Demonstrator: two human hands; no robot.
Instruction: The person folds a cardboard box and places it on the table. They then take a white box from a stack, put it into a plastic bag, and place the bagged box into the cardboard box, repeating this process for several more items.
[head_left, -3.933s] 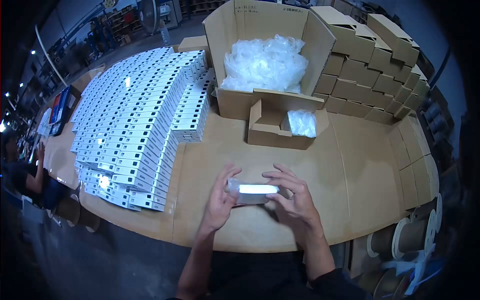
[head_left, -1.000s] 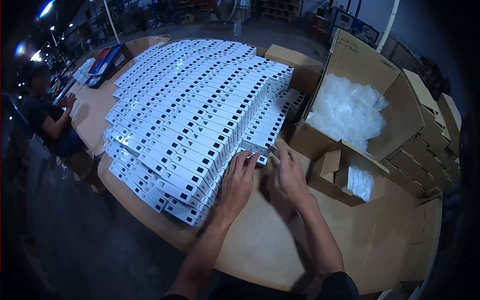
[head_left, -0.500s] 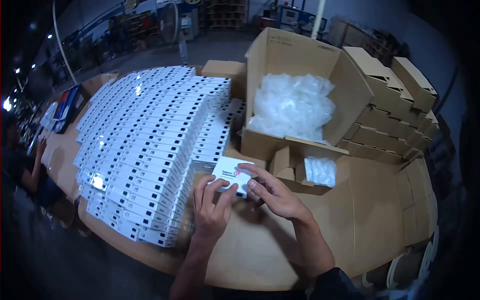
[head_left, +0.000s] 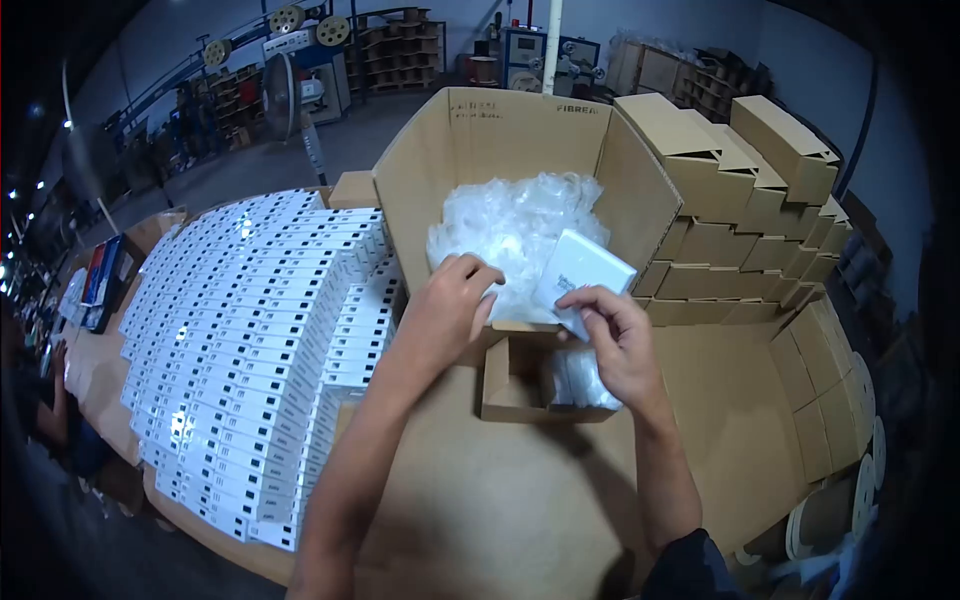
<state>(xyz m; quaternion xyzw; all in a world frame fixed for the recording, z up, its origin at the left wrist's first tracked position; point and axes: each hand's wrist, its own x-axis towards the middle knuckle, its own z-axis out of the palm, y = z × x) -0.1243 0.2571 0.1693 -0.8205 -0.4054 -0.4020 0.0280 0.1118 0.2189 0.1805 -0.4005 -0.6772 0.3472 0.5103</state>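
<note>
One small white box (head_left: 590,275) pinched at its lower edge by the right hand (head_left: 618,345), above the large carton (head_left: 440,190). Left hand (head_left: 445,310) grasps soft, slippery plastic bags (head_left: 510,225). Box appears light, rigid; hold by edges.

A large open corrugated cardboard carton (head_left: 520,140) stands at the back of the cardboard-covered table (head_left: 720,420), with crumpled clear plastic bags (head_left: 510,225) in it; a small open-topped cardboard tray (head_left: 520,385) sits just before it, rows of flat white rectangular boxes (head_left: 250,320) lie left, stacked plain brown cardboard boxes (head_left: 745,190) right
</note>
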